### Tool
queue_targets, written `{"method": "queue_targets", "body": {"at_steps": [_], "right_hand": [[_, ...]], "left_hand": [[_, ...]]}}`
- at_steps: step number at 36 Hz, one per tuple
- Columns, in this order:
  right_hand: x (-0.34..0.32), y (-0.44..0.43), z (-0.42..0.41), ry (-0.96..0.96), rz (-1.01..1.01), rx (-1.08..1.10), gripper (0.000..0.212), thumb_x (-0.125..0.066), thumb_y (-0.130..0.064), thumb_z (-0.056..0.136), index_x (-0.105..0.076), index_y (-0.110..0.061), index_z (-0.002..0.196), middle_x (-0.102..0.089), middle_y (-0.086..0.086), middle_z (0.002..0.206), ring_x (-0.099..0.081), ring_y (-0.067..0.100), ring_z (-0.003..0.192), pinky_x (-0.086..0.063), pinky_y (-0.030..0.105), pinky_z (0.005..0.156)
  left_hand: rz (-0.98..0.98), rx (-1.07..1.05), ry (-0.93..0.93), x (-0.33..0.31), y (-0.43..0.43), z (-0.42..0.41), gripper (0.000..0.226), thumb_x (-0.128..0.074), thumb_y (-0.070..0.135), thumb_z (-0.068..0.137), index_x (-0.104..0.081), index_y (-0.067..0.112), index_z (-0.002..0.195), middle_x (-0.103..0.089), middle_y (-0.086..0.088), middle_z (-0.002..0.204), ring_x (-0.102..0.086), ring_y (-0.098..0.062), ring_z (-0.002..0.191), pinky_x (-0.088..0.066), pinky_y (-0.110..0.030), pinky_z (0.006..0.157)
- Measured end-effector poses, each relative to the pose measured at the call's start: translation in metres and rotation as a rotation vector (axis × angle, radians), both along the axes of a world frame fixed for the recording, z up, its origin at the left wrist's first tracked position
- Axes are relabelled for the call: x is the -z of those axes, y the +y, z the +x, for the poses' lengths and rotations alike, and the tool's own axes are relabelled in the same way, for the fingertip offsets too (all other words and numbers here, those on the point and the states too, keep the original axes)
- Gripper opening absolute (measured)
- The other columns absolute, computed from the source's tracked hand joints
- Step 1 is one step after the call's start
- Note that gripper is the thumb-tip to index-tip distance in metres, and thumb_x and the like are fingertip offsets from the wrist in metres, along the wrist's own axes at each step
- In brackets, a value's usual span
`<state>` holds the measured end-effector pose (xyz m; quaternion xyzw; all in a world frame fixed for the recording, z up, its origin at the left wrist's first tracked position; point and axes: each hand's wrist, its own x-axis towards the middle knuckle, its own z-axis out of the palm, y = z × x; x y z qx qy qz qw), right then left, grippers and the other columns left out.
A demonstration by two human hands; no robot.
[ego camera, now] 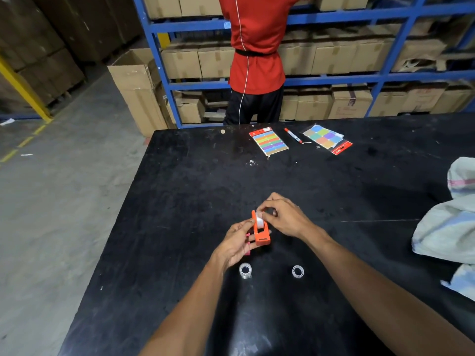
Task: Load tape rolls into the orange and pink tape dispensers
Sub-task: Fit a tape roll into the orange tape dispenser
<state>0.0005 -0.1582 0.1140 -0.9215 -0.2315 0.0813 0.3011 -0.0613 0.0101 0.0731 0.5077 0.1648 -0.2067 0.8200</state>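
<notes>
The orange tape dispenser (pixel 262 233) stands on the black table (pixel 180 201), held between both hands. My left hand (pixel 235 241) grips its left side. A white tape roll (pixel 259 220) sits in its top, and my right hand (pixel 282 215) pinches that roll from above with fingertips. Bits of a pink thing, possibly the pink dispenser (pixel 248 250), peek out under my left fingers; most of it is hidden. Two clear tape rolls lie loose on the table nearer to me, one at the left (pixel 245 271) and one at the right (pixel 298 271).
At the table's far side lie two packs of coloured sticky notes (pixel 268 140) (pixel 327 138) and a red marker (pixel 293 135). A crumpled pale sack (pixel 447 227) covers the right edge. A person in a red shirt (pixel 257 47) stands behind the table at blue shelving with cartons.
</notes>
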Motion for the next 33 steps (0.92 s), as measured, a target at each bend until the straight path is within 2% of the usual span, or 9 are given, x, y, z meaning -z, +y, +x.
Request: {"method": "queue_targets", "body": {"at_steps": [5,9,13,16,20,22,25,28,33], "right_hand": [[-0.003,0.003,0.008,-0.019,-0.049,-0.01,0.01,-0.061,-0.033,0.091,-0.071,-0.031,0.091,-0.057,-0.015,0.091,-0.056,0.005,0.076,-0.048,0.033,0.072],[-0.004,0.008,0.009,-0.007,-0.096,-0.001,0.016,-0.054,-0.022,0.091,-0.066,-0.029,0.084,-0.059,-0.014,0.092,-0.058,0.01,0.083,-0.044,0.031,0.074],[-0.006,0.008,0.005,0.005,-0.072,0.004,0.017,-0.05,-0.023,0.095,-0.062,-0.028,0.085,-0.058,-0.011,0.095,-0.059,0.014,0.089,-0.048,0.036,0.078],[-0.009,0.009,0.003,-0.012,-0.033,-0.006,0.015,-0.05,-0.024,0.096,-0.061,-0.028,0.086,-0.057,-0.009,0.095,-0.058,0.012,0.087,-0.045,0.033,0.074],[-0.007,0.005,0.008,0.055,-0.073,-0.049,0.013,-0.057,-0.026,0.094,-0.066,-0.031,0.087,-0.058,-0.013,0.093,-0.058,0.005,0.082,-0.045,0.028,0.073],[-0.007,0.002,0.011,0.125,-0.079,-0.065,0.01,-0.064,-0.027,0.093,-0.072,-0.028,0.087,-0.06,-0.014,0.09,-0.06,0.005,0.081,-0.051,0.03,0.078],[-0.01,-0.001,0.015,0.176,-0.047,-0.056,0.01,-0.068,-0.024,0.091,-0.078,-0.022,0.088,-0.062,-0.016,0.081,-0.06,0.0,0.077,-0.047,0.018,0.076],[-0.009,-0.003,0.016,0.186,-0.039,-0.038,0.012,-0.068,-0.02,0.093,-0.078,-0.018,0.089,-0.059,-0.019,0.076,-0.057,-0.006,0.073,-0.039,0.009,0.069],[-0.005,-0.003,0.018,0.178,-0.031,-0.002,0.016,-0.063,-0.023,0.095,-0.071,-0.021,0.081,-0.055,-0.015,0.085,-0.056,0.001,0.077,-0.044,0.024,0.075]], "left_hand": [[0.026,0.027,-0.007,-0.002,-0.002,-0.002,0.036,-0.051,0.023,0.101,-0.06,-0.001,0.126,-0.064,-0.027,0.125,-0.065,-0.038,0.114,-0.047,-0.058,0.101],[0.043,0.033,0.001,-0.001,-0.003,-0.006,0.035,-0.053,0.025,0.1,-0.062,0.001,0.125,-0.065,-0.027,0.123,-0.066,-0.037,0.113,-0.047,-0.059,0.102],[0.047,-0.001,0.022,0.002,0.0,-0.007,0.037,-0.053,0.025,0.1,-0.059,-0.001,0.125,-0.063,-0.03,0.124,-0.066,-0.038,0.112,-0.049,-0.059,0.099],[0.069,-0.005,0.026,0.004,0.004,-0.008,0.036,-0.052,0.024,0.101,-0.058,-0.001,0.126,-0.064,-0.03,0.122,-0.067,-0.037,0.11,-0.054,-0.054,0.095],[0.058,0.02,0.017,0.004,0.002,-0.009,0.033,-0.052,0.021,0.101,-0.06,0.001,0.126,-0.067,-0.026,0.119,-0.066,-0.037,0.112,-0.059,-0.049,0.087],[0.053,0.045,0.007,0.004,0.0,-0.008,0.033,-0.052,0.021,0.101,-0.061,0.002,0.126,-0.067,-0.025,0.119,-0.065,-0.038,0.114,-0.057,-0.052,0.09],[0.052,0.066,0.002,0.004,-0.003,-0.007,0.032,-0.055,0.021,0.099,-0.062,0.004,0.124,-0.07,-0.019,0.112,-0.064,-0.039,0.115,-0.049,-0.059,0.099],[0.055,0.081,0.005,0.005,-0.005,-0.007,0.031,-0.056,0.022,0.099,-0.063,0.007,0.125,-0.07,-0.02,0.113,-0.064,-0.038,0.115,-0.05,-0.057,0.099],[0.045,0.087,-0.004,0.004,-0.005,-0.003,0.032,-0.053,0.02,0.1,-0.061,0.005,0.127,-0.068,-0.022,0.116,-0.064,-0.039,0.116,-0.046,-0.061,0.102]]}}
